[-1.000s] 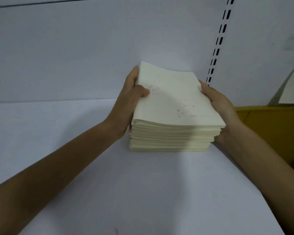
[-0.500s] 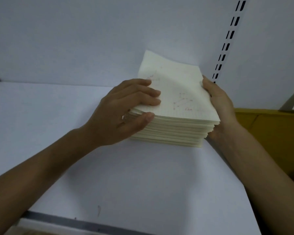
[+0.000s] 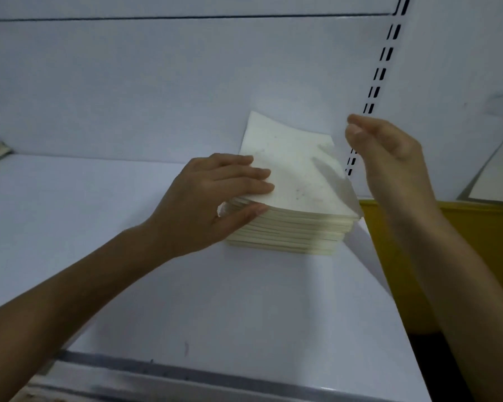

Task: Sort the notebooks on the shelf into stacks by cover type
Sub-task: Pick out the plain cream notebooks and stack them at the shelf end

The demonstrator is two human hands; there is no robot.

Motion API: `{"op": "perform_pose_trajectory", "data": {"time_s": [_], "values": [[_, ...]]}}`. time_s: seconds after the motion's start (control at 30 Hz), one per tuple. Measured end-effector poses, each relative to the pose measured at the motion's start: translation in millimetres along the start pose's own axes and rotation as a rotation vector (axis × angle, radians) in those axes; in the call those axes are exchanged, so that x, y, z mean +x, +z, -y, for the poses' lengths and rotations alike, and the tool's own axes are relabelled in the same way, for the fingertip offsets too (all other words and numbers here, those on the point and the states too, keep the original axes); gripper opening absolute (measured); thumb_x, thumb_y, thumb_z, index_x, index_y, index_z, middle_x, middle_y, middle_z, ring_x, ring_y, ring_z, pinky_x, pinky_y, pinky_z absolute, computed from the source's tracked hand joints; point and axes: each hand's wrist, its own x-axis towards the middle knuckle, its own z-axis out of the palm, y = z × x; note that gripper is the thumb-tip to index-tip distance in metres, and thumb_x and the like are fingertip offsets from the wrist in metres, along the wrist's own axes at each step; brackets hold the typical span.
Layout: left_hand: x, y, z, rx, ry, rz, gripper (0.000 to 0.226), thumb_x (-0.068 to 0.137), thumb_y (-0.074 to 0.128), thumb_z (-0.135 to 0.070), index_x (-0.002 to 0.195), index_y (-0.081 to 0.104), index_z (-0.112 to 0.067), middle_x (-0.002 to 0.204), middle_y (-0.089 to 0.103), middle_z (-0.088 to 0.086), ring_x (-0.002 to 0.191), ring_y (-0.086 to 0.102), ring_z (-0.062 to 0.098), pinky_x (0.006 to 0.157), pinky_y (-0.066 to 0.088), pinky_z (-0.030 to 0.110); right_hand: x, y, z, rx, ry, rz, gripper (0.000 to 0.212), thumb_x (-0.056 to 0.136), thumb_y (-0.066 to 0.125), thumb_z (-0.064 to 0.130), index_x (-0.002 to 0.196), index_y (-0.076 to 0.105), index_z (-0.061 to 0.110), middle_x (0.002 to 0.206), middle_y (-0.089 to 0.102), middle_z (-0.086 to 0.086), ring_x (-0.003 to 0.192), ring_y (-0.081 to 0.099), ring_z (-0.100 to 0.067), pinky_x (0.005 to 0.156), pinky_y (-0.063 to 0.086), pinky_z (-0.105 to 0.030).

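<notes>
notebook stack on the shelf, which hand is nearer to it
Left. The left hand grips the notebook stack at its left edge, fingers on top; the right hand hovers clear of its right side, touching nothing.

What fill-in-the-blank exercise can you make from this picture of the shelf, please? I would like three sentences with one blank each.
1. The left hand has its fingers on top of the stack of notebooks and its ____ against the stack's near edge.
2. The right hand hovers beside the stack and holds ____.
3. The container to the right of the stack is ____ in colour.

Missing words: thumb; nothing; yellow.
</notes>
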Motion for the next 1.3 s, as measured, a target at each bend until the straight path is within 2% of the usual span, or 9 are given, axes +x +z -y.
{"op": "perform_pose_trajectory", "data": {"time_s": [0.1, 0.23, 0.37, 0.57, 0.67, 0.83, 0.97, 1.1, 1.3], "values": [[-0.4, -2.8, -1.0, 0.003, 0.010, 0.019, 0.038, 0.091, 0.052, -0.044, 0.116, 0.068, -0.019, 0.128, 0.062, -0.003, 0.125, 0.051, 0.016, 0.095, 0.044, 0.039, -10.7, 13.2, 21.6, -0.195, -0.135, 0.021, 0.038, 0.093, 0.053, 0.042, 0.129, 0.054, 0.032, 0.135, 0.052, 0.013, 0.123, 0.046, -0.002, 0.103, 0.038, -0.026], [-12.7, -24.3, 1.3, 0.052, 0.012, 0.056, 0.062, 0.091, 0.042, -0.055, 0.139, 0.047, -0.016, 0.147, 0.043, 0.002, 0.136, 0.038, 0.017, 0.107, 0.032, 0.035, -36.1, 39.7, 47.8, -0.432, -0.292, 0.146, 0.048, 0.093, 0.051, 0.044, 0.138, 0.045, 0.028, 0.140, 0.045, 0.014, 0.125, 0.038, 0.001, 0.098, 0.028, -0.018], [-63.6, -72.0, 14.2, 0.128, -0.008, 0.038, 0.059, 0.090, 0.047, -0.049, 0.138, 0.047, -0.015, 0.143, 0.048, 0.002, 0.135, 0.041, 0.017, 0.107, 0.034, 0.034, -70.5, 72.4, 65.8, -0.648, -0.367, 0.352, 0.055, 0.092, 0.050, 0.046, 0.142, 0.039, 0.026, 0.145, 0.042, 0.010, 0.132, 0.037, -0.005, 0.100, 0.027, -0.017], [-174.9, -163.1, 44.1, 0.384, -0.088, 0.153, 0.060, 0.091, 0.039, -0.051, 0.138, 0.047, -0.014, 0.142, 0.049, 0.004, 0.133, 0.043, 0.021, 0.109, 0.027, 0.033, -138.5, 165.5, 88.9, -0.849, -0.482, 0.434, 0.060, 0.094, 0.047, 0.047, 0.146, 0.031, 0.022, 0.149, 0.037, 0.002, 0.135, 0.035, -0.016, 0.107, 0.030, -0.031], [-232.7, -211.2, 61.2, 0.486, -0.165, 0.179, 0.061, 0.090, 0.039, -0.049, 0.136, 0.050, -0.011, 0.140, 0.051, 0.008, 0.130, 0.047, 0.026, 0.106, 0.036, 0.041, -169.7, 229.7, 101.7, -0.932, -0.593, 0.467, 0.061, 0.095, 0.044, 0.048, 0.147, 0.028, 0.020, 0.150, 0.035, -0.001, 0.135, 0.035, -0.021, 0.107, 0.031, -0.034], [-322.4, -279.3, 89.2, 0.586, -0.334, 0.226, 0.060, 0.088, 0.043, -0.047, 0.130, 0.057, -0.007, 0.132, 0.058, 0.011, 0.122, 0.055, 0.028, 0.098, 0.047, 0.045, -210.3, 335.0, 120.4, -0.996, -0.755, 0.565, 0.067, 0.094, 0.038, 0.055, 0.150, 0.018, 0.024, 0.156, 0.024, -0.005, 0.142, 0.024, -0.024, 0.114, 0.021, -0.038], [-373.3, -316.8, 115.2, 0.592, -0.518, 0.240, 0.066, 0.086, 0.037, -0.053, 0.131, 0.056, -0.009, 0.130, 0.060, 0.009, 0.118, 0.059, 0.027, 0.095, 0.047, 0.045, -230.0, 406.6, 133.3, -0.976, -0.847, 0.662, 0.082, 0.082, 0.013, 0.071, 0.151, 0.014, 0.027, 0.158, 0.015, -0.006, 0.145, 0.014, -0.026, 0.116, 0.012, -0.042], [-403.2, -333.5, 132.7, 0.467, -0.703, 0.120, 0.074, 0.083, 0.028, -0.062, 0.141, 0.044, -0.019, 0.144, 0.047, -0.001, 0.131, 0.046, 0.020, 0.104, 0.038, 0.038, -229.4, 461.1, 143.6, -0.949, -0.879, 0.756, 0.074, 0.090, 0.027, 0.064, 0.151, 0.015, 0.025, 0.157, 0.020, -0.007, 0.143, 0.020, -0.026, 0.114, 0.019, -0.039], [-417.6, -343.2, 172.3, 0.288, -0.880, 0.032, 0.059, 0.092, 0.049, -0.050, 0.145, 0.034, -0.030, 0.150, 0.036, -0.009, 0.138, 0.033, 0.013, 0.110, 0.034, 0.038, -202.7, 534.8, 144.6, -0.836, -0.812, 0.814, 0.068, 0.093, 0.044, 0.055, 0.149, 0.023, 0.023, 0.152, 0.033, -0.002, 0.134, 0.037, -0.024, 0.107, 0.034, -0.039]]}}
